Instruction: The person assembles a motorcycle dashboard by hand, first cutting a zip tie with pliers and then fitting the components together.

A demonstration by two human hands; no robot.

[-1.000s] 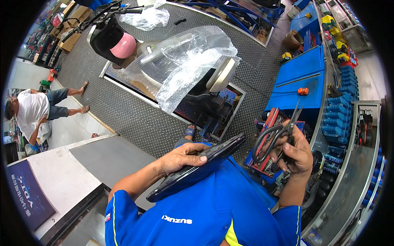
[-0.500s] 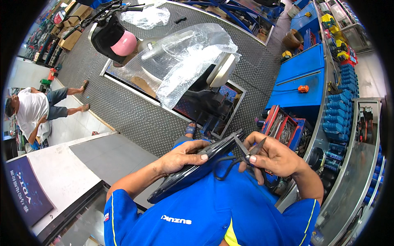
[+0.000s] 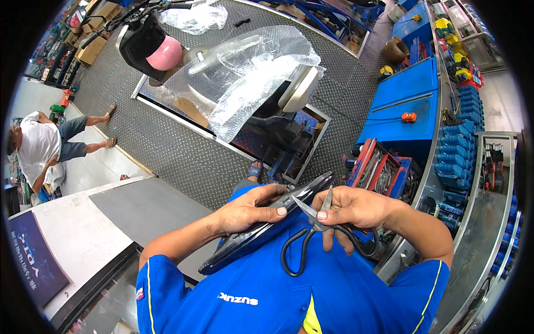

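My left hand (image 3: 251, 212) is closed on a long, glossy black panel (image 3: 236, 248), thumb on top and fingers over its far side. The panel lies slanted in front of my blue shirt, its right end raised toward my other hand. My right hand (image 3: 364, 208) grips a pair of scissors (image 3: 318, 225) with black loop handles, thumb near the pivot. Their blades are spread apart, one reaching toward the panel and one pointing up. The left handle loop hangs free, while the right one is partly behind my fingers. Whether my right fingertips touch the panel's end I cannot tell.
Ahead, a scooter draped in clear bubble wrap (image 3: 250, 83) stands on a lift set in the metal plate floor. A pink helmet (image 3: 165, 54) rests on it. To the right are a red tool tray (image 3: 371, 167) and blue cabinets (image 3: 403, 117). A person (image 3: 41, 142) stands at left.
The scissors have swung left and toward me, with their handles spread wider and a blade now close to the panel. My left hand still grips the panel.
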